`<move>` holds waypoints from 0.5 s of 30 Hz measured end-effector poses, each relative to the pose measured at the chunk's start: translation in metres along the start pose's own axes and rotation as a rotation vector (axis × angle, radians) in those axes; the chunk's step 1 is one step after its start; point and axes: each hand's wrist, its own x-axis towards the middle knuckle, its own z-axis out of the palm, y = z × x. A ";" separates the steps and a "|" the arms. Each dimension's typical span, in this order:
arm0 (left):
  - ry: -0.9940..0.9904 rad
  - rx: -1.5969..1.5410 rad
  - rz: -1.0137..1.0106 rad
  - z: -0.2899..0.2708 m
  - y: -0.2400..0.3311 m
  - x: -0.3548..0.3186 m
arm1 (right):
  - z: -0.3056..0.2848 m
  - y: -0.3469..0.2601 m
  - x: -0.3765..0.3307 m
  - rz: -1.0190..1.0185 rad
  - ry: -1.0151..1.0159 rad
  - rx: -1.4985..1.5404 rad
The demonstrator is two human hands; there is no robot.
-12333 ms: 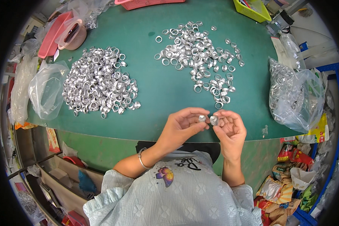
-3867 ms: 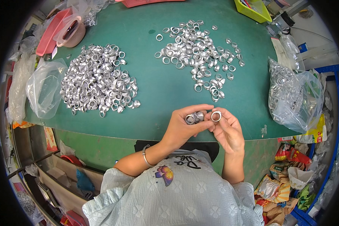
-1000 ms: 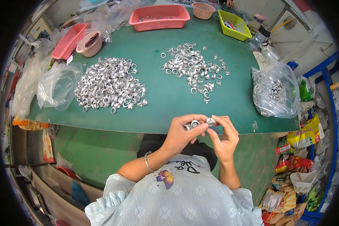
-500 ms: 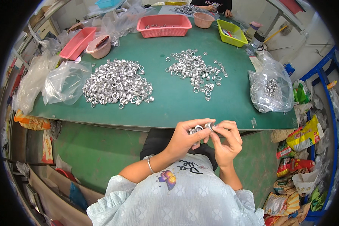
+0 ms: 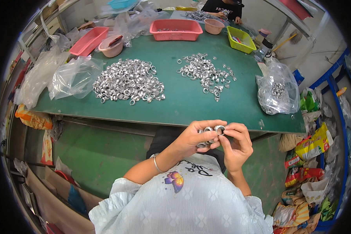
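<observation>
In front of my body, just off the table's near edge, my two hands meet over a silver metal ring (image 5: 219, 126). My right hand (image 5: 238, 147) pinches that ring between thumb and fingertips, its round opening facing me. Curled around several more metal rings (image 5: 201, 144), my left hand (image 5: 191, 137) also reaches the pinched ring with its fingertips. A large pile of similar rings (image 5: 128, 82) lies on the table at the left. Another, looser pile (image 5: 203, 71) is spread right of the middle.
The green table (image 5: 144, 113) holds a pink basket (image 5: 176, 36), a yellow-green basket (image 5: 241, 46) and a pink bowl (image 5: 111, 50) farther back. A clear bag with rings (image 5: 277, 97) sits at the right, an empty-looking clear bag (image 5: 72, 78) at the left. Across the table another person (image 5: 223, 9) handles metal parts.
The pinched ring has been turned, so its opening now shows toward me. My fingers have shifted slightly around it. The whole view has tilted a little, with the piles otherwise unchanged.
</observation>
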 end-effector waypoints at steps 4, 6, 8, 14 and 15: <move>0.004 -0.009 -0.044 -0.011 0.007 0.010 | 0.008 0.013 0.000 0.070 0.057 0.052; 0.032 -0.004 -0.050 -0.020 0.009 0.019 | 0.011 0.025 0.006 0.115 0.036 0.062; 0.060 0.002 -0.066 -0.031 0.011 0.032 | 0.012 0.038 0.014 0.165 0.017 0.049; 0.406 0.067 -0.084 -0.065 0.038 0.051 | 0.026 0.082 0.031 0.396 -0.070 0.169; 0.443 0.141 -0.075 -0.074 0.045 0.054 | 0.026 0.088 0.032 0.451 -0.071 0.175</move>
